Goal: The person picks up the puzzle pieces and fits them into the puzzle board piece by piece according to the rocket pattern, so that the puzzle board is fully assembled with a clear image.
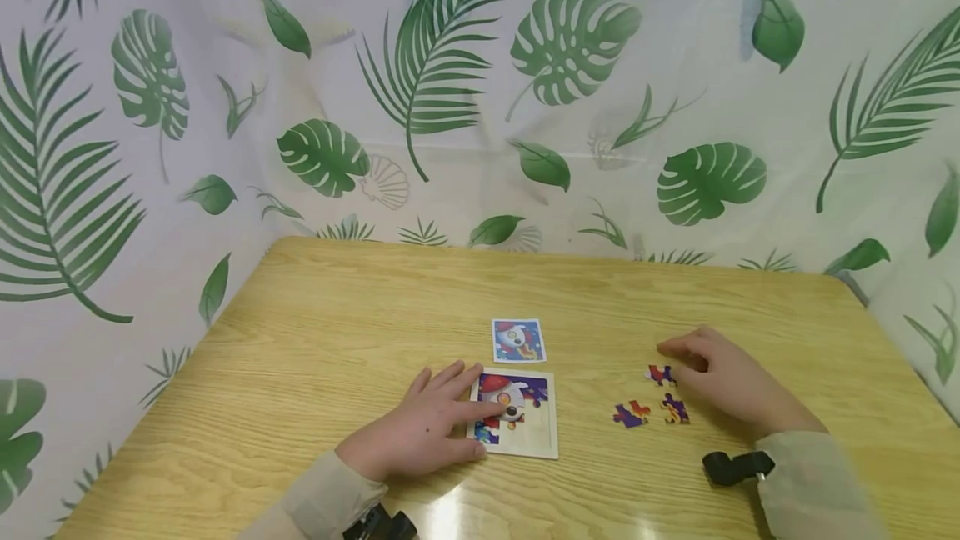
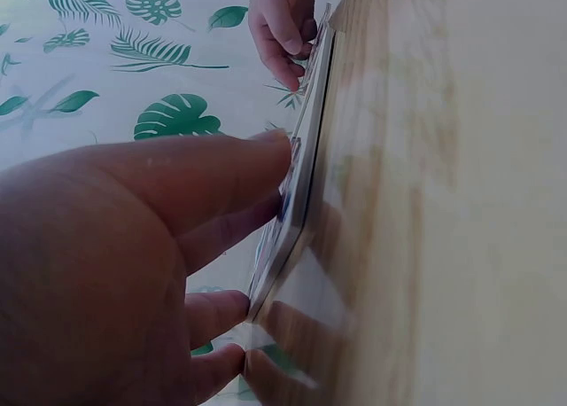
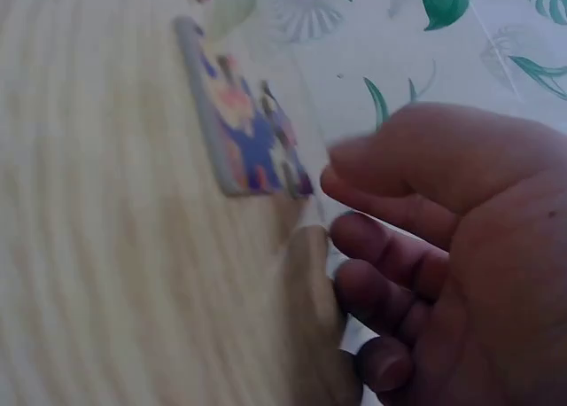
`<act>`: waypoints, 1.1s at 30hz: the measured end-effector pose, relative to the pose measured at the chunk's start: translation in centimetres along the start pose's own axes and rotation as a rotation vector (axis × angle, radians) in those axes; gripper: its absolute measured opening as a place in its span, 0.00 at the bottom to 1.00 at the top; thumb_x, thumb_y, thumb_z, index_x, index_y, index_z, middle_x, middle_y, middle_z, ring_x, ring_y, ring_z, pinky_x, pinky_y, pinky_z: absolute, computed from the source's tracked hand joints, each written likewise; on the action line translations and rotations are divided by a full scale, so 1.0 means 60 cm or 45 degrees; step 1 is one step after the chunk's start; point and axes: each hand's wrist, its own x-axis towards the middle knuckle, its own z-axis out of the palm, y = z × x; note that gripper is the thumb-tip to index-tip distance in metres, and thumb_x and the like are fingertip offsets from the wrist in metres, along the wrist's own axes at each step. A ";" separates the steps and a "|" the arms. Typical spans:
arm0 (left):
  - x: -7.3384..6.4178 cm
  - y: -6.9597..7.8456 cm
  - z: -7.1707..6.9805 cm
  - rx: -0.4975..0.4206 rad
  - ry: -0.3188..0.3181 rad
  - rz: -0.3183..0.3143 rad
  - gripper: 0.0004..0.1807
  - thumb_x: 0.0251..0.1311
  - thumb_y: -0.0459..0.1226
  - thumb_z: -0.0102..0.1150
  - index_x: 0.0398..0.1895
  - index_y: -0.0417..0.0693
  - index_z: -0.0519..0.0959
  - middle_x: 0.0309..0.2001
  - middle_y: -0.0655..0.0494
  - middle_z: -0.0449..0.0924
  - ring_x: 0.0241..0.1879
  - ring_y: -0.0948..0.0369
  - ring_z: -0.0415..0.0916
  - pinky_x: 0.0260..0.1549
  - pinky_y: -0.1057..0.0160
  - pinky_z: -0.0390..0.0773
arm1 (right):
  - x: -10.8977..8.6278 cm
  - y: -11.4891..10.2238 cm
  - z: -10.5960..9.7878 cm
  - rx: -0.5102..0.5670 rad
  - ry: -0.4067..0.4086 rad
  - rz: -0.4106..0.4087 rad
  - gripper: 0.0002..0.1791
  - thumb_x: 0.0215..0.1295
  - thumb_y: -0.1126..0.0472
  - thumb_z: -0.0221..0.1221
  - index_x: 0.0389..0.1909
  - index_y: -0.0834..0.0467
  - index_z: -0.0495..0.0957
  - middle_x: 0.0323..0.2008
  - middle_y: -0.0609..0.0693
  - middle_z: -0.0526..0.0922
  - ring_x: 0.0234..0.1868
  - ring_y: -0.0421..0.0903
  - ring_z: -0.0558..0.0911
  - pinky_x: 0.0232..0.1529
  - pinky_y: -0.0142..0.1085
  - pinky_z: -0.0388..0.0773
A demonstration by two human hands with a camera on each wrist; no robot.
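My left hand (image 1: 431, 427) rests with spread fingers on the left side of a small wooden jigsaw tray (image 1: 546, 417). Its index finger reaches across the partly filled picture of a white, red-topped figure (image 1: 495, 388); bare wood shows at lower right. The left wrist view has the thumb (image 2: 239, 162) at the tray's edge. To the right, my right hand (image 1: 731, 382) hovers low with loosely bent fingers, nothing seen between them. Beside it lie loose jigsaw pieces: a red-and-purple one (image 1: 660, 374), a yellow-and-purple one (image 1: 675, 410), and a purple-and-orange cluster (image 1: 632, 414).
Just behind the tray lies a square picture card (image 1: 518, 341) printed with a similar figure. Everything sits on a wood-grain table (image 1: 375, 290). A leaf-patterned curtain (image 1: 450, 148) hangs along the table's back and left side. Black camera mounts sit at both wrists.
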 end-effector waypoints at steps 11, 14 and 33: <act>0.001 0.001 0.002 -0.006 -0.001 -0.010 0.30 0.70 0.55 0.55 0.75 0.77 0.65 0.81 0.51 0.43 0.79 0.47 0.36 0.71 0.34 0.34 | 0.002 0.003 -0.005 -0.005 -0.087 0.007 0.17 0.66 0.54 0.66 0.54 0.55 0.81 0.46 0.48 0.77 0.45 0.46 0.74 0.49 0.47 0.74; 0.002 0.002 0.001 -0.007 0.005 -0.009 0.30 0.70 0.55 0.55 0.74 0.77 0.66 0.81 0.52 0.43 0.79 0.48 0.36 0.71 0.34 0.35 | 0.003 0.000 -0.002 -0.010 -0.058 0.003 0.15 0.66 0.55 0.66 0.51 0.56 0.81 0.41 0.47 0.76 0.41 0.46 0.73 0.45 0.45 0.74; 0.003 0.000 0.003 -0.005 0.004 -0.009 0.30 0.70 0.55 0.56 0.74 0.77 0.67 0.81 0.52 0.44 0.79 0.47 0.37 0.71 0.34 0.35 | -0.004 -0.004 0.010 0.122 0.129 0.124 0.11 0.74 0.49 0.59 0.42 0.53 0.77 0.35 0.49 0.78 0.35 0.49 0.73 0.37 0.42 0.68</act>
